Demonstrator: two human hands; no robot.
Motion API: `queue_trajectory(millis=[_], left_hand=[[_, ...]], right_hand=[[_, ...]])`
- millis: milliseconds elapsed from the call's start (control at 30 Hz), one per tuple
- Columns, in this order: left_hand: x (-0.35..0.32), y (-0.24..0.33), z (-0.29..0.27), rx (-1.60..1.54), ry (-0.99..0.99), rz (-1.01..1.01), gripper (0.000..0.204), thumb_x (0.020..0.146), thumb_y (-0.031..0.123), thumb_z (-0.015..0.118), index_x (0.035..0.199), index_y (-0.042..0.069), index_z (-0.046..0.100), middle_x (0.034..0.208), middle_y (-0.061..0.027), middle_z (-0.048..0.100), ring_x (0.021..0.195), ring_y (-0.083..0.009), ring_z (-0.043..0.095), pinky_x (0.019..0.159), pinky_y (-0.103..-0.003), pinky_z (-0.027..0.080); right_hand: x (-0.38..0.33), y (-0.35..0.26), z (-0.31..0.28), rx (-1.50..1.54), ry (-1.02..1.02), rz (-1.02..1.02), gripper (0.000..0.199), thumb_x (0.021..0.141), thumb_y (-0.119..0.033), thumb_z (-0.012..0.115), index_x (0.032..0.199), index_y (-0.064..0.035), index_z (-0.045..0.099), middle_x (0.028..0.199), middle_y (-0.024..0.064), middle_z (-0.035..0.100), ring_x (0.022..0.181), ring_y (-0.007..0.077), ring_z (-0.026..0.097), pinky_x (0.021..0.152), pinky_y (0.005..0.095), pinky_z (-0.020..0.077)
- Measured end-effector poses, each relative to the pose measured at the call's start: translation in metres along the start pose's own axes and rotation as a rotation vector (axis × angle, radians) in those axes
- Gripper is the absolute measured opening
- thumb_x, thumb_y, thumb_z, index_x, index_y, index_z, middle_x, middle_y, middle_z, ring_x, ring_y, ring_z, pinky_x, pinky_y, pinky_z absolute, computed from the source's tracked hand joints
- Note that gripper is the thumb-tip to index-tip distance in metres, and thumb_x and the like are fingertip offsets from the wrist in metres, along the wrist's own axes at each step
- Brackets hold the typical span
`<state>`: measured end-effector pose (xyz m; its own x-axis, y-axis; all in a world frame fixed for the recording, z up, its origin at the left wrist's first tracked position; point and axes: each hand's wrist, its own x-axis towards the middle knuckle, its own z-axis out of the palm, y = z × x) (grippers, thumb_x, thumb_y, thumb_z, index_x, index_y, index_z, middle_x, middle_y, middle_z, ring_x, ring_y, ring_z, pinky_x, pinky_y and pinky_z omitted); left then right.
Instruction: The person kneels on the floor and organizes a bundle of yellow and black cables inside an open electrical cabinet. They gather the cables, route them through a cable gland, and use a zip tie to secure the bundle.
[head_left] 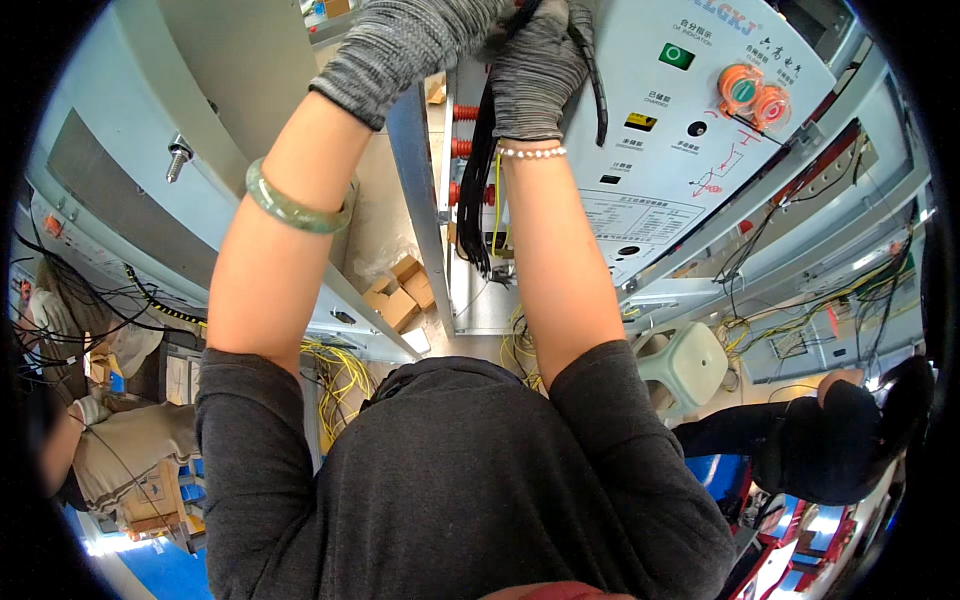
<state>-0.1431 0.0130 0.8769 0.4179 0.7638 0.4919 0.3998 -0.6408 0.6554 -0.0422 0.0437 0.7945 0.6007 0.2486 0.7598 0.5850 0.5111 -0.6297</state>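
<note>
Both my hands wear grey striped knit gloves and meet at the top edge of the view, beside a cabinet's grey panel. My left hand [425, 38] reaches in from the left, its fingers closed at a bundle of black wires [477, 195]. Wrapped around the upper part of the same bundle is my right hand [541, 72]. The bundle hangs down past my right wrist, its loose lower ends inside the cabinet. A banded black strand [599, 95] dangles to the right of my right hand. The top edge cuts off some of my fingertips.
The grey panel [650, 165] carries orange-ringed buttons [741, 88] and small indicator windows. Red ribbed insulators [464, 147] line the cabinet's inside. Cardboard boxes [402, 300] lie on the floor. A pale green stool [690, 365] stands right, near yellow wires [338, 385]. Other people sit at both sides.
</note>
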Motion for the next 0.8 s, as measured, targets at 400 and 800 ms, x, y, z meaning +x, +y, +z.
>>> queue_trajectory(millis=[400,800], left_hand=[[0.034,-0.035,0.040,0.292,0.159,0.212,0.052,0.087,0.049,0.047,0.107,0.002,0.057,0.094,-0.0233,0.061,0.093,-0.0366,0.058,0.085,-0.042,0.044],[0.037,-0.044,0.050,-0.014,0.148,0.102,0.045,0.089,0.041,0.047,0.111,0.003,0.058,0.102,-0.0228,0.060,0.098,-0.0360,0.057,0.087,-0.041,0.043]], right_hand=[[-0.012,-0.017,-0.033,0.173,-0.292,-0.025,0.035,0.092,-0.027,0.041,0.102,0.0034,0.056,0.092,0.0180,0.063,0.084,0.0307,0.061,0.076,0.0371,0.0460],[0.206,-0.110,-0.067,-0.736,-0.755,-0.905,0.025,0.086,-0.029,0.056,0.097,-0.0081,0.067,0.080,0.0118,0.066,0.076,0.0233,0.063,0.073,0.0318,0.0482]])
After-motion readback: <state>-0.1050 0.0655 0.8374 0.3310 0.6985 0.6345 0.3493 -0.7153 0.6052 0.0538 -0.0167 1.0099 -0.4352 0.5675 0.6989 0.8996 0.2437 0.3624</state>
